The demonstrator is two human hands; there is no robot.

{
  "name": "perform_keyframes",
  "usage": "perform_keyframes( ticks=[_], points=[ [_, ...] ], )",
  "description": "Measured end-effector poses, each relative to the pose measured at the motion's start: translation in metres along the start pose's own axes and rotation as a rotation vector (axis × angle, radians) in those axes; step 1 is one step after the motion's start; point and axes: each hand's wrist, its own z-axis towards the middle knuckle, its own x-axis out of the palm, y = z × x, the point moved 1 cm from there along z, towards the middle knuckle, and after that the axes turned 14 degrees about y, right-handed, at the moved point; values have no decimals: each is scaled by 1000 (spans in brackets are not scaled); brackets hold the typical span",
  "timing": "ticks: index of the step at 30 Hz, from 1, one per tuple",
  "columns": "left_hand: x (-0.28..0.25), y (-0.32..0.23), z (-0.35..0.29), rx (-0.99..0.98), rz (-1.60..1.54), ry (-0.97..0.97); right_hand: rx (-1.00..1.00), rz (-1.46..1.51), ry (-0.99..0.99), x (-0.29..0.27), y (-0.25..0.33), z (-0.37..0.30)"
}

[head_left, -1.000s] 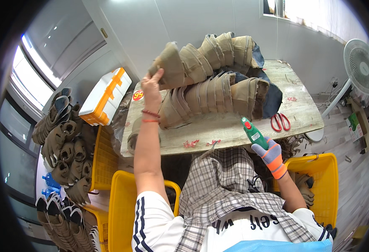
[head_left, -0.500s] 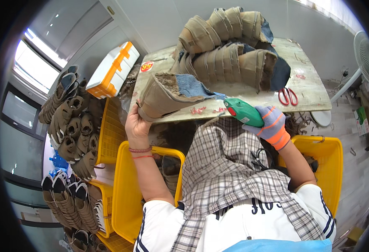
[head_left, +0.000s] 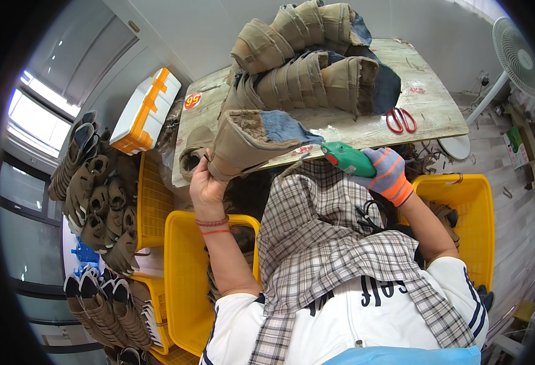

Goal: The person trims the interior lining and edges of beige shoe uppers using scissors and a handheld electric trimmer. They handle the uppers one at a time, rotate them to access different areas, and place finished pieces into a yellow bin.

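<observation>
My left hand (head_left: 206, 188) grips a tan boot upper (head_left: 234, 146) by its lower left side, over the table's front edge. Brown fleece lining shows in its opening, and a blue fabric flap (head_left: 285, 128) stretches out to the right. In my right hand (head_left: 391, 175), in a grey and orange striped glove, is a green handheld power cutter (head_left: 346, 159). Its front end is at the tip of the blue flap; the blade is too small to make out. A rounded tan piece (head_left: 199, 145) shows just left of the held upper.
Stacked tan boot uppers (head_left: 304, 79) stand on the table (head_left: 428, 79) beside red-handled scissors (head_left: 401, 120). Yellow crates (head_left: 182, 274) flank me, another (head_left: 477, 231) being at right. A white foam box (head_left: 149, 112), piled boots (head_left: 100, 201) and a fan (head_left: 517, 58) surround the table.
My view has shifted, so the table sits higher and further left. The held upper has turned slightly, and the rounded tan piece beside it has come into sight. Both hands keep their grips.
</observation>
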Motion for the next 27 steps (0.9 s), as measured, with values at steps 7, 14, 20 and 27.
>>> perform_keyframes(
  ticks=[7,14,20,27],
  points=[
    [-8,8,10,37,45,-119,-62,32,-17,1,6,0],
    [6,29,1,28,68,-56,-111,30,-89,-2,17,6],
    [20,46,-17,63,2,68,-133,49,-90,0,22,10],
    [33,80,-35,163,168,315,-143,101,-114,-1,42,22]
  ],
)
